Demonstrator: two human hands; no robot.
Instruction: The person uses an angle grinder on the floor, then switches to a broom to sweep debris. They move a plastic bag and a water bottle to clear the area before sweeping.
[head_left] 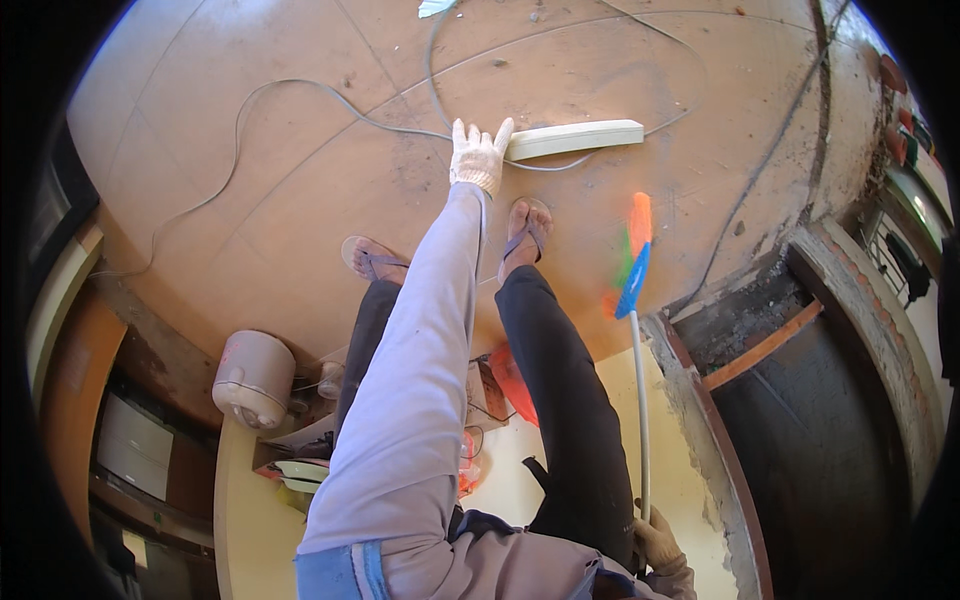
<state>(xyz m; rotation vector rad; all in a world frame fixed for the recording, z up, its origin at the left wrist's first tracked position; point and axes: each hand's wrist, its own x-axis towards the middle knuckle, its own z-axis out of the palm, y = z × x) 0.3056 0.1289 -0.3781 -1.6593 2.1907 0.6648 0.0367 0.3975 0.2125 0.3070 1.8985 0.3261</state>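
Note:
My left hand (477, 155), in a white work glove, stretches far out over the tiled floor with its fingers spread, and it touches the left end of a long white power strip (575, 138). Nothing is closed inside that hand. My right hand (656, 541), also gloved, sits low by my hip and grips the thin white handle of a broom (640, 400). The broom head (632, 262), blue with orange and green bristles, rests on the floor to the right of my feet (524, 235), which are in flip-flops.
A white cable (240, 120) loops across the brown floor (250, 200) to the strip. A white pot-shaped appliance (253, 378) stands at the lower left beside dishes. Red plastic (510, 380) lies between my legs. On the right a brick-edged dark opening (800, 400) drops away.

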